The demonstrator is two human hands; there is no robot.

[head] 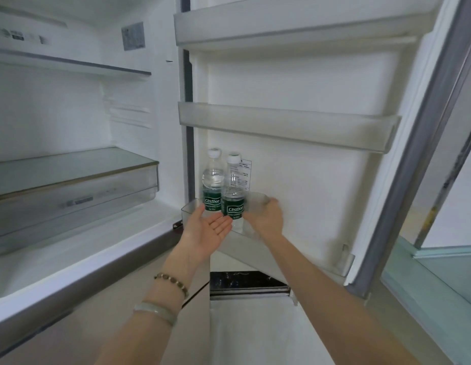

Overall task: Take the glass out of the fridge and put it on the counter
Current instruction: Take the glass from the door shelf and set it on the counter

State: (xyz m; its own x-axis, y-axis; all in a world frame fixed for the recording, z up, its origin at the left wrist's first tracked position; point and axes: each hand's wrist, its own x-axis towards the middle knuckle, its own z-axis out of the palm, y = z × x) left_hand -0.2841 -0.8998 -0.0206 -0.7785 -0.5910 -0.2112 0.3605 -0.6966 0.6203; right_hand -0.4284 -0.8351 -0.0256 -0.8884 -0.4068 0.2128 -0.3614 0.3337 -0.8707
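A clear glass (255, 200) stands in the bottom bin (295, 262) of the open fridge door, just right of two water bottles. My right hand (266, 218) is wrapped around the glass, fingers curled over its right side; the hand hides the lower part of the glass. My left hand (210, 229) is held palm up with fingers spread, just in front of the bottles and the bin's left end, holding nothing.
Two green-labelled water bottles (212, 180) (234, 191) stand side by side in the same bin. Above are two more door bins (287, 125). The fridge interior at left has shelves and a drawer (71, 196). A glass panel (440, 272) lies at right.
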